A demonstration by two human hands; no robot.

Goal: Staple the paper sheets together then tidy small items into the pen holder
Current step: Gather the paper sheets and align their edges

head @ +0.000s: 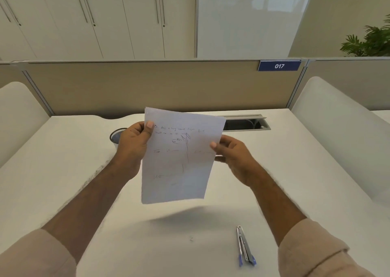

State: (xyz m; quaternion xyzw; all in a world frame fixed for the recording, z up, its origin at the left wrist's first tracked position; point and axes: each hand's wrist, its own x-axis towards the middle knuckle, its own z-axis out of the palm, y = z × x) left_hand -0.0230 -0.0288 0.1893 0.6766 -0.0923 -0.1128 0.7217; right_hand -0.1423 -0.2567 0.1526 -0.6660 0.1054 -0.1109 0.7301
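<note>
Holding: both hands have the paper sheets (181, 156) lifted above the desk (63, 171), the sheets hanging nearly upright with the handwritten side toward the camera.
Left hand (133, 148): it pinches the sheets' upper left edge, thumb on the written face, the other fingers curled behind.
Right hand (232, 156): it pinches the sheets' right edge at about mid-height, thumb tip on the front, fingers behind the paper.
Hands relative to each other: apart, one on each side of the sheets, the left a little higher than the right.
Paper sheets: between the two hands; lines of blue handwriting and a loose sketch show on the front. How many sheets there are cannot be told.
Pen holder (116, 134): a dark mesh cup on the desk just behind the left hand, mostly hidden by it.
Stapler (244, 245): a slim metal one with a blue end, lying on the desk near the right forearm, nearer the camera than both hands, and touched by neither.
Small staple-like speck (191, 238): on the desk below the sheets, between the forearms; too small to identify.
Cable slot (244, 123): an open recess in the desk beyond the right hand.
Sleeves (312, 247): beige, pushed up both forearms.
</note>
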